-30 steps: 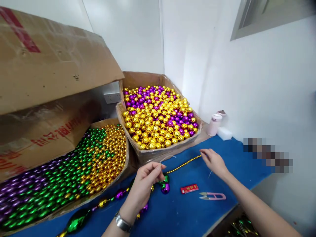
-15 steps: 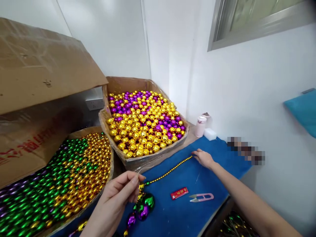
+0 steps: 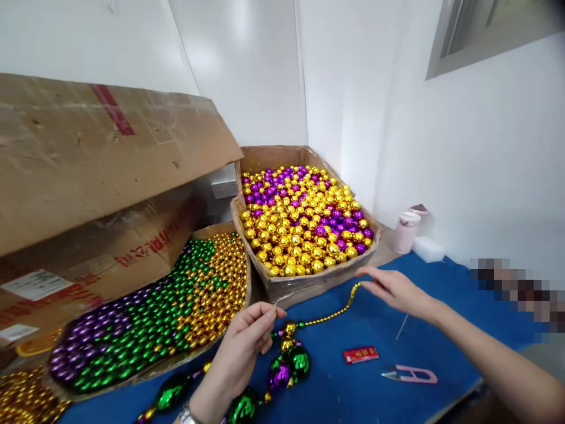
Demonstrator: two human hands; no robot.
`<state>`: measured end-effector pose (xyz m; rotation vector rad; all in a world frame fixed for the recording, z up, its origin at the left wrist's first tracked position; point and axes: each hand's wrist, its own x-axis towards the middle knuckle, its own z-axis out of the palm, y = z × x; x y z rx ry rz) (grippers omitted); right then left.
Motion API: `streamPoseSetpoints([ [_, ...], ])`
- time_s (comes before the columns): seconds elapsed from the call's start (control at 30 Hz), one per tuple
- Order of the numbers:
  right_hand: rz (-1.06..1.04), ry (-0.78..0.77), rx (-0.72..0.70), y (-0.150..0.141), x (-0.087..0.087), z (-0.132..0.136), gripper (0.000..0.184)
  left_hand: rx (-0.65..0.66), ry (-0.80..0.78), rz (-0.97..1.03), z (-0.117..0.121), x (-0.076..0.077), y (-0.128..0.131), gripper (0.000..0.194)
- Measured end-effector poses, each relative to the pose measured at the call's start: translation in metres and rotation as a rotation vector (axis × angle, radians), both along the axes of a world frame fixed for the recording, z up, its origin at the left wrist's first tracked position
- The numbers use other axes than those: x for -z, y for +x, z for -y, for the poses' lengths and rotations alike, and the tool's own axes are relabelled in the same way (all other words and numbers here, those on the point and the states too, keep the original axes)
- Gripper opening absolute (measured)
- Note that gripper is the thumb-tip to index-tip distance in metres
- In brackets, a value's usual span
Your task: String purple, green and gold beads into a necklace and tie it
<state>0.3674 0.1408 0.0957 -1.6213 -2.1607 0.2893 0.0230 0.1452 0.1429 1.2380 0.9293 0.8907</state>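
My left hand (image 3: 253, 330) pinches a thin, pale thread between thumb and forefinger, just above a bead necklace (image 3: 286, 335). The necklace carries large shiny green, purple and gold balls, partly hidden behind my left wrist. From its green bead a string of small gold beads (image 3: 329, 320) runs right and curves up to my right hand (image 3: 399, 291). Those fingertips are closed at the string's far end, though the grip itself is partly hidden. A thin, pale, straight piece (image 3: 401, 327), needle or thread, hangs below my right hand. Pink-handled thread snips (image 3: 412, 374) and a small red packet (image 3: 361, 354) lie on the blue cloth (image 3: 344, 394).
Behind the cloth stands a carton (image 3: 309, 281) of gold and purple balls. On the left, another carton (image 3: 253, 288) holds purple, green and gold beads under a raised cardboard flap (image 3: 110, 159). A pink jar (image 3: 406, 232) and a white block (image 3: 429, 249) stand near the wall.
The string of gold beads has gone from nearly straight to slack and curved. The view has turned left, so things appear farther right. Both hands keep their places at the necklace.
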Motion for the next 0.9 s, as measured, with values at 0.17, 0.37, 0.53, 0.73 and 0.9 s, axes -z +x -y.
streamPoseSetpoints([
  [0.17, -0.014, 0.052, -0.251, -0.071, -0.062, 0.026, 0.039, 0.014, 0.18, -0.256, 0.004, -0.001, 0.007, 0.027],
  [0.37, -0.011, 0.068, -0.335, -0.127, -0.056, 0.02, 0.022, 0.136, 0.301, -0.35, 0.02, -0.005, 0.02, 0.03],
  [0.53, -0.002, 0.098, -0.307, -0.126, -0.049, 0.016, 0.027, 0.107, 0.215, -0.331, 0.025, 0.009, 0.009, 0.03],
  [0.73, -0.029, 0.026, -0.386, -0.126, -0.068, 0.027, 0.039, -0.085, 0.143, -0.23, 0.012, 0.025, 0.005, 0.032],
  [0.9, 0.009, -0.052, -0.486, -0.14, -0.075, 0.021, 0.044, 0.118, 0.299, -0.344, 0.005, 0.021, 0.017, 0.03],
])
